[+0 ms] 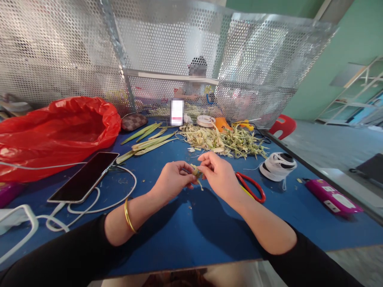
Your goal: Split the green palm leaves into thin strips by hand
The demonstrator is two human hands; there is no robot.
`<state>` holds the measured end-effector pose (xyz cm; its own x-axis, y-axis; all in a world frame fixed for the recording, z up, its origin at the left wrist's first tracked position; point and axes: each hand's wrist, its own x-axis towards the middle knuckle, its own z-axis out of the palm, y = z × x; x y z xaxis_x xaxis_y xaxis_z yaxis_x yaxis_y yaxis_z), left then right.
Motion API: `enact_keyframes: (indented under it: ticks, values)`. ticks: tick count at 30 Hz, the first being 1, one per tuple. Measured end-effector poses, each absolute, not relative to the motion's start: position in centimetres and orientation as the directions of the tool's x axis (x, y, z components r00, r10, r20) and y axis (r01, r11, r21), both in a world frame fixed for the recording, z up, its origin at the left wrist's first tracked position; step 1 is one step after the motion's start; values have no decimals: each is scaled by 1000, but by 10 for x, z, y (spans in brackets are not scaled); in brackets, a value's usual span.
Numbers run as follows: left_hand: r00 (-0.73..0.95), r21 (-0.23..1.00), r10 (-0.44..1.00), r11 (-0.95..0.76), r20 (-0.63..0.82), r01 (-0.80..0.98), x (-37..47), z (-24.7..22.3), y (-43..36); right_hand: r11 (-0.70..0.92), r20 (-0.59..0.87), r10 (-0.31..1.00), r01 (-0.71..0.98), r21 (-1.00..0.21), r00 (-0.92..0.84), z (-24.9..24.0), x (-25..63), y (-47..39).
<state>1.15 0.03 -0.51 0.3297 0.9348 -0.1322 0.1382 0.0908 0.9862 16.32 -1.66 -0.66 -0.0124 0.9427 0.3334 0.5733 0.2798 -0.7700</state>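
Between my two hands is a small pale yellow-green piece of folded leaf strip (196, 172), with a thin end hanging down. My left hand (177, 175), with a gold bangle on its wrist, pinches it from the left. From the other side the fingertips of my right hand (216, 172) close on it. Both hands are held above the blue table (167, 247), and the fingers partly hide the piece. Just beyond them lies a heap of dry strips and small leafy pieces (221, 140). Red-handled scissors (253, 189) lie beside my right forearm.
Long green leaves (152, 143) lie behind my left hand. A red plastic bag (60, 131), a phone (85, 177) and white cables take up the left side. To the right are a spool of white ribbon (278, 166) and a magenta pack (333, 197). A perforated metal screen (167, 40) stands behind; a person sits beyond it.
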Motion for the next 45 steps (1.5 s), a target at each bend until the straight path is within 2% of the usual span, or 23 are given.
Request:
enact_keyframes:
  ticks: [5,10,13,17,22,28,33,40,45]
  values:
    - [323,988,941,56,-102,147,11,-11,2,306,317,943,648,-698,-103,-4,162,-18]
    - [387,974,910,69,-150,214,11,-12,1,111,104,994,538,-836,-43,-1,159,-19]
    - [438,962,896,-57,-69,268,9,-13,-1,34,21,999,480,-877,-31,2,158,-18]
    - [402,899,914,-224,60,377,6,-12,-4,29,32,999,466,-885,-2,1,161,-17]
    - [377,850,920,-279,104,446,5,-6,-8,147,145,988,564,-813,-49,1,165,-18]
    - [447,883,894,-220,13,415,7,-7,-4,199,239,971,655,-729,-29,1,165,-16]
    - [596,940,797,-120,-100,319,6,-7,-3,194,230,973,591,-783,-16,-2,164,-15]
    - [688,966,705,-13,-173,256,2,1,-1,278,337,940,450,-849,55,-11,159,-14]
    - [668,969,705,125,-239,215,2,1,-1,191,226,972,360,-913,58,-14,157,-13]
